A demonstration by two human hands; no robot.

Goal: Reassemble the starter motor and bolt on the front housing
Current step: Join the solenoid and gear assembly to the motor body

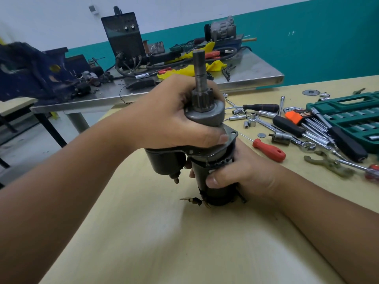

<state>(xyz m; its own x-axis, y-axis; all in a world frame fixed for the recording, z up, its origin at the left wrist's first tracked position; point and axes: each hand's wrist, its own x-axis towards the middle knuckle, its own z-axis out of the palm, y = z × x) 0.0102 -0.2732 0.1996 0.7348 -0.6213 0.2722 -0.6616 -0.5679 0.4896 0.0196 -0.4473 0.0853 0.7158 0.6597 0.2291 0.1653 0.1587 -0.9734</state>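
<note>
Starter motor (213, 181): upright on tabletop (164, 232), centre. Left hand (170, 117) grasps its pinion end; right hand (242, 173) grasps the body, fingers hidden behind. Base wiring indistinct.

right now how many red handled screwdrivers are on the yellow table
2. One red-handled screwdriver lies just right of the dark grey starter motor; a second red-handled screwdriver sits at the frame's right edge, below the green socket case. Others may hide among the tools.
</note>
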